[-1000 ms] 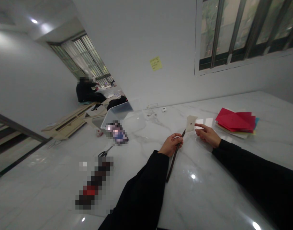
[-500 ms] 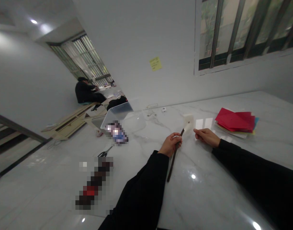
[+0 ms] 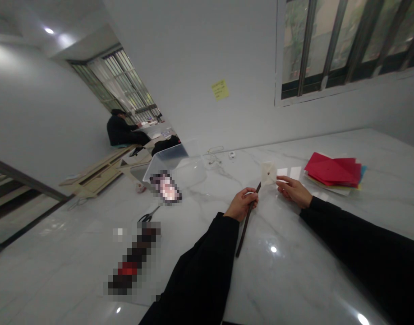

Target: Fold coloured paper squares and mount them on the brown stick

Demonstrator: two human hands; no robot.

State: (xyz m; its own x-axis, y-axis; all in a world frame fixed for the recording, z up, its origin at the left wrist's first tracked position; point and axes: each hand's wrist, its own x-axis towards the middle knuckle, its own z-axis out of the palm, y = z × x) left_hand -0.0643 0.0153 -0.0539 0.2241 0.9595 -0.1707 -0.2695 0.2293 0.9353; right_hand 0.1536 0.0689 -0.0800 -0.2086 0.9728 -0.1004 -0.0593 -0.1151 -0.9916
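My left hand (image 3: 243,203) is closed around a thin dark brown strip (image 3: 244,232), which slants down toward me. At the strip's upper end is a small cream-white square (image 3: 268,170) with a dark dot in its middle. Whether the strip is joined to the square or only overlaps it, I cannot tell. To the right of the square, my right hand (image 3: 293,190) has its fingers apart, the fingertips close to the square's lower right corner. Contact there is too small to make out.
A stack of red and other coloured sheets (image 3: 333,170) lies to the right. On the left are scissors (image 3: 146,217), two blurred-out objects and a clear plastic bin (image 3: 156,163). A small white item (image 3: 232,154) sits by the wall. Farther back, a person (image 3: 122,128) sits at a table.
My right hand has gone from closed fingers to spread ones. The cream square now faces me more fully. My left hand keeps its hold on the brown strip, nearly still.
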